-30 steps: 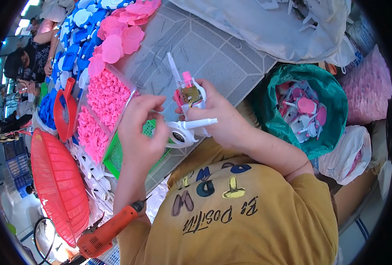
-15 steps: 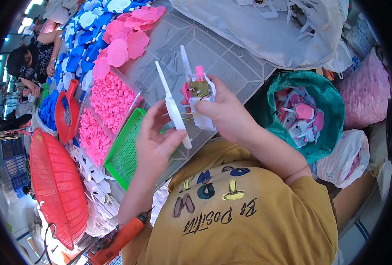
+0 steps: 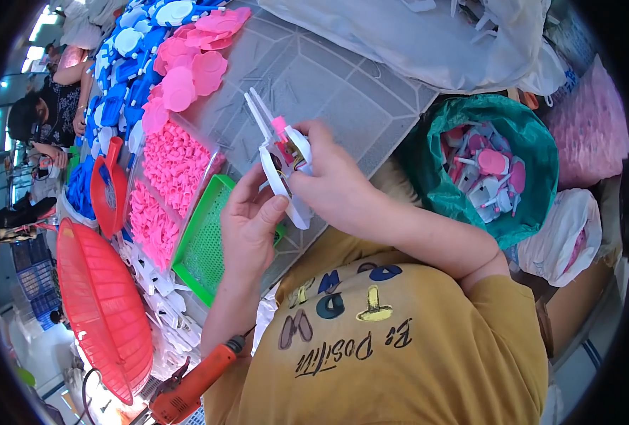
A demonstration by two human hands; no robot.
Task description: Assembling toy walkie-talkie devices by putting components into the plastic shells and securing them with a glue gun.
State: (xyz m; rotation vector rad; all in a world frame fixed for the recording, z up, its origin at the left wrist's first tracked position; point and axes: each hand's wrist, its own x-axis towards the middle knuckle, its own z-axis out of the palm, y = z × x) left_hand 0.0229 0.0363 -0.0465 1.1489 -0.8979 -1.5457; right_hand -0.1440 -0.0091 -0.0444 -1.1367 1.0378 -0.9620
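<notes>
Between my hands, above the grey tiled tabletop (image 3: 314, 71), are the two halves of a white plastic casing, each with a long narrow prong. My left hand (image 3: 254, 216) grips the left casing half (image 3: 277, 180) from below, thumb on its edge. The right casing half (image 3: 300, 145) is in my right hand (image 3: 325, 170), with a pink plug-like part (image 3: 279, 124) at its top and wires inside. The halves stand close together at a slight angle, a narrow gap showing the pink and green-gold insides. My right fingers partly cover the right half.
Left lie pink small parts (image 3: 180, 159) in a clear divided tray, a green basket (image 3: 204, 241), pink discs (image 3: 180, 88) and blue-white pieces (image 3: 127, 42). A green bag (image 3: 541, 166) of assembled pieces stands right. An orange power screwdriver (image 3: 194, 386) is near my left forearm. Another person (image 3: 59, 99) sits far left.
My right hand has brought its casing half leftward and turned it against the left half. The wide gap between them has narrowed, and the circuit board now faces inward.
</notes>
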